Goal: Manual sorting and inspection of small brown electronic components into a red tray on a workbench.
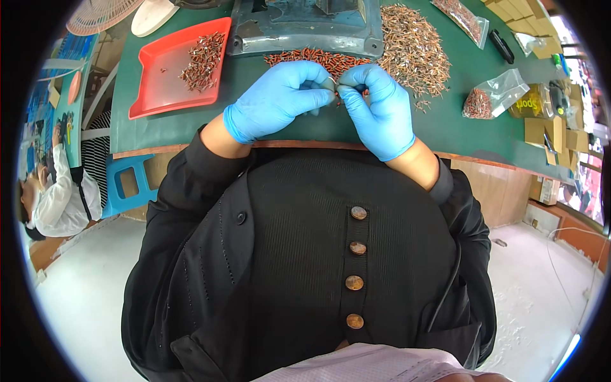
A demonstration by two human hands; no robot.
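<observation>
Left hand: the left hand (280, 102), in a blue glove, is curled nearly closed, thumb and forefinger pinched on a small metal piece (332, 84) at its tips; what sort of piece is too small to tell.
Right hand: the right hand (375, 108), gloved the same, is closed to a pinch on that piece from the other side, fingertips meeting the left's, likely so each hand steadies one end.
Piece: between the two hands' fingertips, just above the worktop (445, 127).
Red-tipped row (315, 57): just beyond the fingertips, seemingly kept within easy reach.
Loose heap (410, 51): beyond the right hand, a larger pile of pale metal parts.
Red tray (159, 83): well out past the left hand, holding a small pile of similar parts, apart from the rest.
Clear bag (493, 95): farther off to the right hand's outer side, part-filled.
</observation>
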